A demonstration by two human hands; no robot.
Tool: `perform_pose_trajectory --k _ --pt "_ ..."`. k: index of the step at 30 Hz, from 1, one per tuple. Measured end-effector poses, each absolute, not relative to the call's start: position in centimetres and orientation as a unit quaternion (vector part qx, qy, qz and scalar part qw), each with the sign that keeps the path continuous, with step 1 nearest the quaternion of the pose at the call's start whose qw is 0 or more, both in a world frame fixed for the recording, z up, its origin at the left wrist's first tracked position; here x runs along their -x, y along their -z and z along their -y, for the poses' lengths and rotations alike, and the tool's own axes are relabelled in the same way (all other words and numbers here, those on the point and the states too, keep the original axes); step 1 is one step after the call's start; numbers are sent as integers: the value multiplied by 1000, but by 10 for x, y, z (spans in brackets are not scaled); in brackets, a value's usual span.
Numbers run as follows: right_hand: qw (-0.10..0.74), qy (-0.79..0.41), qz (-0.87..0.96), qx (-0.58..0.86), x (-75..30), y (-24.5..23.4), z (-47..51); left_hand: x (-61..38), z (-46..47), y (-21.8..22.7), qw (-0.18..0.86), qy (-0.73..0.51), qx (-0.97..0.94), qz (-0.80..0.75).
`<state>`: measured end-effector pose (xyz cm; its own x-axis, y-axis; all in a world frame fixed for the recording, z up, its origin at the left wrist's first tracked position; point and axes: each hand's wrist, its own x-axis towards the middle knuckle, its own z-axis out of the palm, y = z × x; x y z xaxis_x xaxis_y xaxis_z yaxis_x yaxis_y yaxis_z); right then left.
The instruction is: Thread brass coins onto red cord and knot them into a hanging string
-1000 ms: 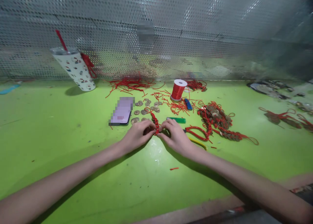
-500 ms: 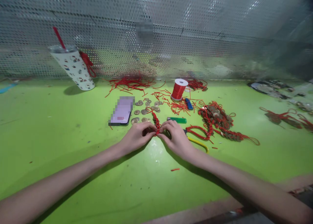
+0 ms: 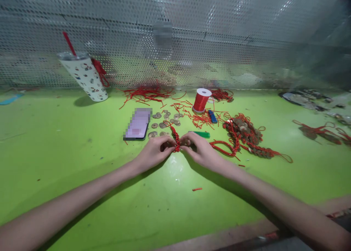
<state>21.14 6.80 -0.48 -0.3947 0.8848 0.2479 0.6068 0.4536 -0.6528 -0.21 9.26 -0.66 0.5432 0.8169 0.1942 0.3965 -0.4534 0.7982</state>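
Note:
My left hand point(image 3: 155, 152) and my right hand point(image 3: 201, 151) meet at the middle of the green table point(image 3: 68, 145), fingers pinched together on the near end of a knotted red cord braid point(image 3: 175, 137). The braid runs away from my fingertips toward several loose brass coins point(image 3: 164, 120). A phone point(image 3: 137, 124) lies just left of the coins. A green lighter point(image 3: 202, 134) lies beyond my right hand, and red-handled scissors point(image 3: 221, 146) lie to its right.
A spool of red cord point(image 3: 201, 100) and a blue lighter point(image 3: 212, 116) stand among cord scraps point(image 3: 146, 93). A heap of finished coin-and-cord pieces point(image 3: 246, 135) lies right. A lidded cup with a red straw point(image 3: 85, 77) stands back left by the perforated metal wall point(image 3: 246, 42).
My right hand has shifted slightly up and right along the table, covering the yellow handle seen earlier. Both hands keep their pinch on the braid.

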Motion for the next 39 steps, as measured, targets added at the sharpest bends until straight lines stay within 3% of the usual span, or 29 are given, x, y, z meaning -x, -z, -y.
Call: perform_pose_trajectory --k 6,27,39 --pt "236 -226 868 374 -219 6 -93 1 -93 8 347 -254 -810 -399" --pt "288 -198 856 381 -209 8 -83 3 -83 18 349 -280 -799 -402" --pt "325 -219 758 521 -195 14 -50 0 -80 16 353 -280 -790 -417"
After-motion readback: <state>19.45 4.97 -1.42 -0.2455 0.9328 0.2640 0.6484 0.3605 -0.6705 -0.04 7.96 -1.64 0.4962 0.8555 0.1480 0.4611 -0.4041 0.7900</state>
